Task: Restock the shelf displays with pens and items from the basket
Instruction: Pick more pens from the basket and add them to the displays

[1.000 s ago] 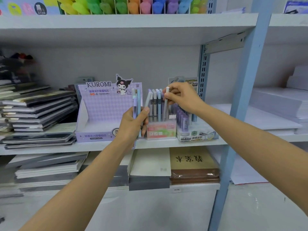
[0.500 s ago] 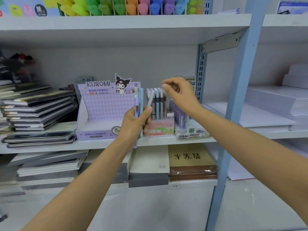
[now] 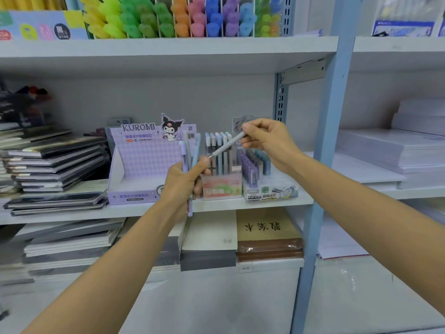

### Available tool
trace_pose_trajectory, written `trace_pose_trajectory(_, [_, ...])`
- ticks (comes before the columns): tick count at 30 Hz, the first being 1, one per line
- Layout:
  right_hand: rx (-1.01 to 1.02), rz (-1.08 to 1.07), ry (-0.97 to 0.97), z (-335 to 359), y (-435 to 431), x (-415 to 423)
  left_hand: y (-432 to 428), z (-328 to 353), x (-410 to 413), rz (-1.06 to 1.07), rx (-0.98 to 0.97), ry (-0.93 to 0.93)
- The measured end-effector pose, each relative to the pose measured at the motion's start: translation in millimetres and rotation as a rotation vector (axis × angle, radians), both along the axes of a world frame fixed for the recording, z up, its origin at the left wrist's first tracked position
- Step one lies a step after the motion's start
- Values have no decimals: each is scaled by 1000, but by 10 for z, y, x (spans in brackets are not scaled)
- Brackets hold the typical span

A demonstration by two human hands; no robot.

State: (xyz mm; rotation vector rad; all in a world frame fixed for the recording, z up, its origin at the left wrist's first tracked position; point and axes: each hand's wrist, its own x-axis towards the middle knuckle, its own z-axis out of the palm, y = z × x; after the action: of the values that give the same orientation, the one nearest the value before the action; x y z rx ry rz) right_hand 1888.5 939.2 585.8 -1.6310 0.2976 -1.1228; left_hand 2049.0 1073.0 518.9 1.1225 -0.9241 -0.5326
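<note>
My left hand [image 3: 184,182] grips a small bunch of pastel pens [image 3: 190,153] upright in front of the middle shelf. My right hand [image 3: 267,141] pinches the top end of a grey pen [image 3: 225,148], which slants down-left with its tip close to my left thumb. Right behind it stands a clear pen holder [image 3: 221,186] with several upright pens in it. The purple Kuromi display box [image 3: 144,165] to the left looks hollow inside. No basket is in view.
A box of lead refill tubes [image 3: 267,186] sits right of the pen holder. Notebooks [image 3: 55,165] are stacked at left, paper reams [image 3: 395,150] at right beyond the blue upright [image 3: 322,165]. Coloured highlighters [image 3: 183,18] fill the top shelf. Books lie on the lower shelf.
My right hand set a pen into the holder, then came back to the bunch and now draws a grey pen out of my left hand, up and to the right.
</note>
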Motion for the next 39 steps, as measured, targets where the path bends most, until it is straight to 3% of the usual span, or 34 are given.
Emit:
trace_pose_trajectory(5, [-216, 127, 432, -151, 39, -160, 16, 96, 28, 94, -154, 249])
trace_pose_trajectory(7, [-338, 148, 501, -230, 89, -161, 17, 123, -6, 94, -183, 269])
trace_pose_trajectory(15, [-400, 178, 398, -313, 257, -81, -11, 187, -218, 6, -222, 242])
trace_pose_trajectory(19, [-499, 99, 371, -345, 361, -11, 15, 205, -258, 36, -172, 68])
trace_pose_trajectory(23, [-349, -47, 115, -165, 392, 32, 28, 197, -317, 86, -126, -110])
trace_pose_trajectory(27, [-346, -48, 110, -53, 422, 104, 21, 192, -378, 63, -130, -163])
trace_pose_trajectory(30, [-359, -73, 78, 25, 405, 114, 19, 202, -364, 90, -110, -174])
trace_pose_trajectory(35, [-240, -228, -131, 217, 187, 56, 36, 222, -208, 52, -104, -23])
trace_pose_trajectory(39, [-255, -338, -84, 186, 5, 99, 31, 183, -99, 54, -54, -53])
